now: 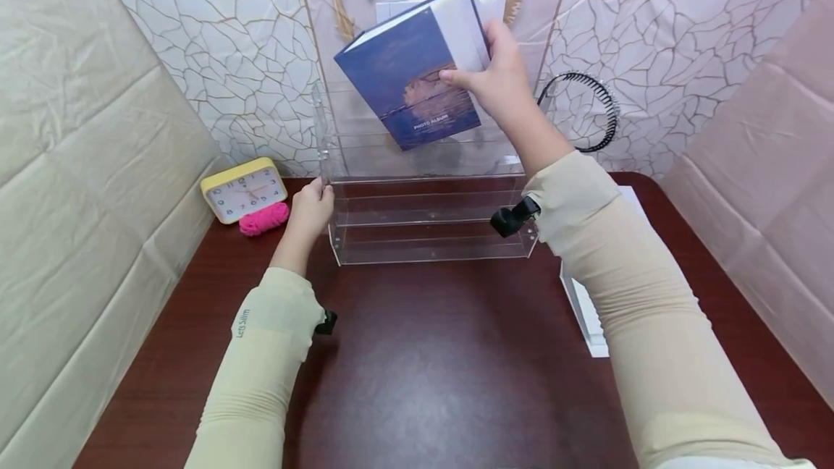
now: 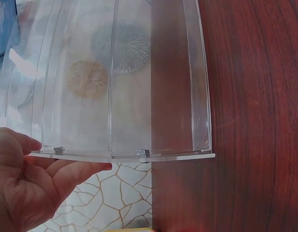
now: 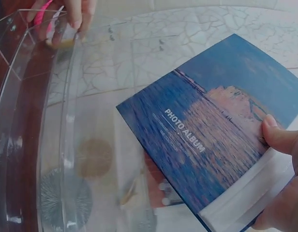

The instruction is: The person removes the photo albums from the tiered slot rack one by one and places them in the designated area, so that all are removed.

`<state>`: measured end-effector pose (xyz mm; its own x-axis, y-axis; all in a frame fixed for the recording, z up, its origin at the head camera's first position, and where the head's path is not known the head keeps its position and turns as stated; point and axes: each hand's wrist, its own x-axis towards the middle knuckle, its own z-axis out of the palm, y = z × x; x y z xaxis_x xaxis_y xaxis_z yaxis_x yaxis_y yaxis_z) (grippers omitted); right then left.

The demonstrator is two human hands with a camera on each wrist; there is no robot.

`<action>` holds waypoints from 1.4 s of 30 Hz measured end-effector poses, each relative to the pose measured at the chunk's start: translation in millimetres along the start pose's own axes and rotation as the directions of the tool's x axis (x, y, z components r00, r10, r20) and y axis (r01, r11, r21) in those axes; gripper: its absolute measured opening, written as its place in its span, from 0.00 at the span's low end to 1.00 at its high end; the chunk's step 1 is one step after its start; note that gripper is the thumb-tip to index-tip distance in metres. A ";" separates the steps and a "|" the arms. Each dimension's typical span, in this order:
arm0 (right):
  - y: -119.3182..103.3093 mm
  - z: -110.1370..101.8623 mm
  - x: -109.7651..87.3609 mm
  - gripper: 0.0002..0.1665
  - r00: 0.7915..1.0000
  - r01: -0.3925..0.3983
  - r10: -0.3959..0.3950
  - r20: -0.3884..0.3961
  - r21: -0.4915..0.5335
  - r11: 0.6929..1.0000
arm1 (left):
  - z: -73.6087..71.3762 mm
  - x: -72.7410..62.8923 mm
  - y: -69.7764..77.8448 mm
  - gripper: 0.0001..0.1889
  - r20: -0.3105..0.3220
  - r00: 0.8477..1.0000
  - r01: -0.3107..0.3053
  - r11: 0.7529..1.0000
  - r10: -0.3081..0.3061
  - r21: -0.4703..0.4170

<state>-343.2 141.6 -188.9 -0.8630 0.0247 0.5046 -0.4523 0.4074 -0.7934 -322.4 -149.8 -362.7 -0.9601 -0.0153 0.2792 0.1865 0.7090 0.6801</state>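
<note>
A blue photo album (image 1: 417,71) with a seascape cover is held tilted in the air by my right hand (image 1: 504,78). The thumb lies across its front cover, and the other fingers are behind it. Below and behind the album stands a clear acrylic tiered rack (image 1: 430,219) on the dark red table. My left hand (image 1: 311,207) grips the rack's left side panel. In the left wrist view, the thumb is on one side of the panel (image 2: 178,157) and the fingers on the other. The right wrist view shows the album (image 3: 212,130) above the rack's upper tiers.
A yellow-framed clock (image 1: 244,190) and a bundle of pink yarn (image 1: 263,219) sit left of the rack. At the back right, a black toothed headband (image 1: 609,111) stands against the patterned wall. White flat items (image 1: 589,317) lie partly under the right forearm. Pale cloth walls (image 1: 85,129) flank the table.
</note>
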 end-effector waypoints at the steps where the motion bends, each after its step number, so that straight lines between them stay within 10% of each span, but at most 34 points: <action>1: -1.2 -2.7 -1.2 0.31 1.000 0.006 -0.006 -0.011 0.012 1.000 | -0.3 0.1 -0.1 0.15 -0.002 1.000 -0.001 1.000 0.001 -0.002; 12: -12.7 -40.6 -44.1 0.26 0.992 0.044 -0.015 -0.123 0.240 0.970 | -1.1 -0.9 -0.2 0.12 -0.003 1.000 0.006 1.000 -0.006 0.004; 25: -0.7 -68.7 -122.0 0.25 0.996 0.058 -0.002 -0.089 0.634 0.771 | -2.4 -0.8 2.0 0.13 0.002 1.000 -0.003 1.000 0.003 0.008; 35: 56.4 -74.8 -176.6 0.21 0.980 -0.190 0.186 0.066 0.579 0.793 | -2.9 0.7 0.5 0.11 0.016 1.000 0.021 1.000 -0.021 0.016; 42: 85.3 -74.9 -205.6 0.20 0.899 -0.436 0.389 0.203 0.501 0.747 | -2.0 -0.3 1.8 0.15 0.041 0.998 0.037 0.999 -0.037 0.003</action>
<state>-187.5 239.6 -334.8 -0.9971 -0.0048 0.0761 -0.0743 -0.1635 -0.9837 -321.3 -150.0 -360.2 -0.9741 -0.0125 0.2256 0.1503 0.7099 0.6881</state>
